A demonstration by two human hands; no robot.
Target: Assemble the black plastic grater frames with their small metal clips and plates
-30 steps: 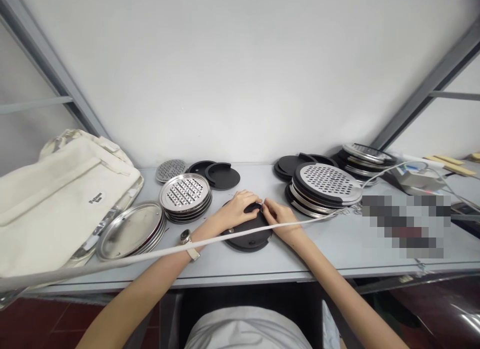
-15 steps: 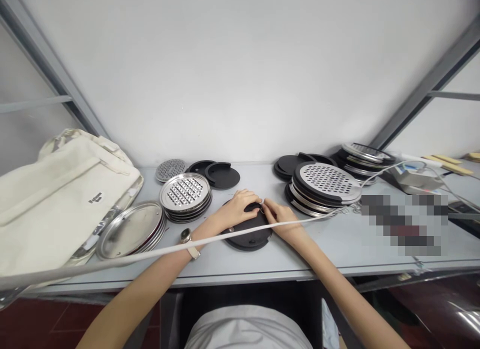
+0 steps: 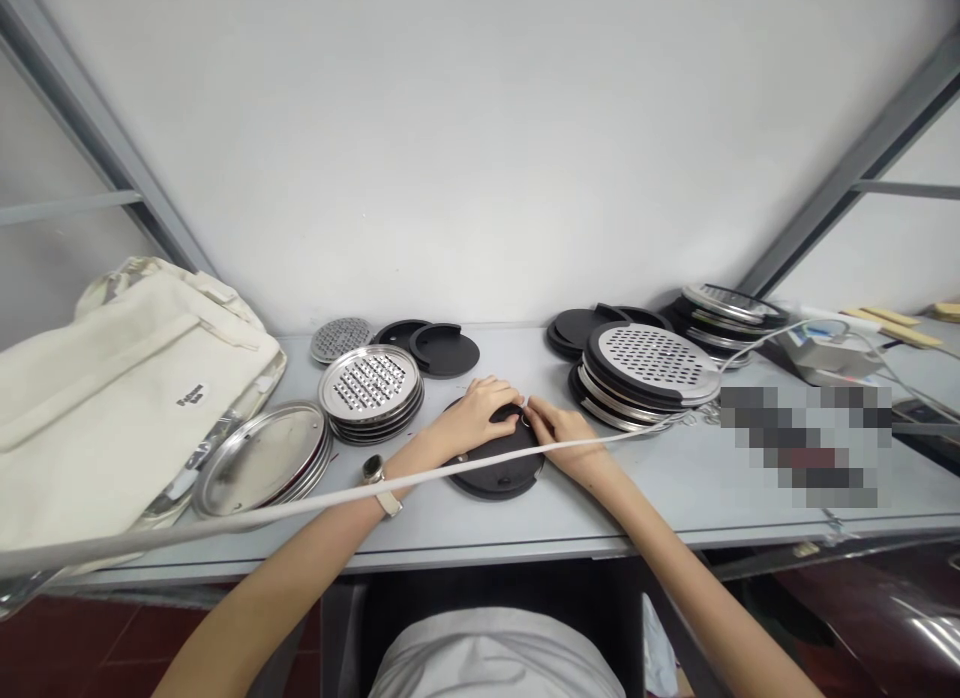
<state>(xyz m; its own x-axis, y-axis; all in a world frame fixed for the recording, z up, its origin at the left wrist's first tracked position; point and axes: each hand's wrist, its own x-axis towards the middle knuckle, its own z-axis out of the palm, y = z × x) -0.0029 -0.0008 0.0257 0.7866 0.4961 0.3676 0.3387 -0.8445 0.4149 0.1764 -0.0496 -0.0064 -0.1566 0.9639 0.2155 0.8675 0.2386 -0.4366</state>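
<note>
A round black plastic disc (image 3: 499, 478) with a raised rim lies flat on the table in front of me. My left hand (image 3: 484, 415) curls over its far side, thumb and fingers closed on the rim. At the far right edge of the disc, my right hand (image 3: 564, 433) pinches what looks like a small metal ring, mostly covered by the fingertips. Both hands' fingertips nearly meet there. To the left stands a stack of round metal graters (image 3: 371, 386); to the right, a stack of black-rimmed grater discs (image 3: 652, 363).
Shiny metal plates (image 3: 262, 458) are stacked beside a cream bag (image 3: 135, 408) at the left. More black discs (image 3: 446, 350) lie near the wall. A white cable (image 3: 322, 500) crosses in front of my arms. Small metal rings (image 3: 709, 414) lie by the right stack.
Hardly anything differs. Both hands stay at the rim of the black disc, and the view has shifted very slightly.
</note>
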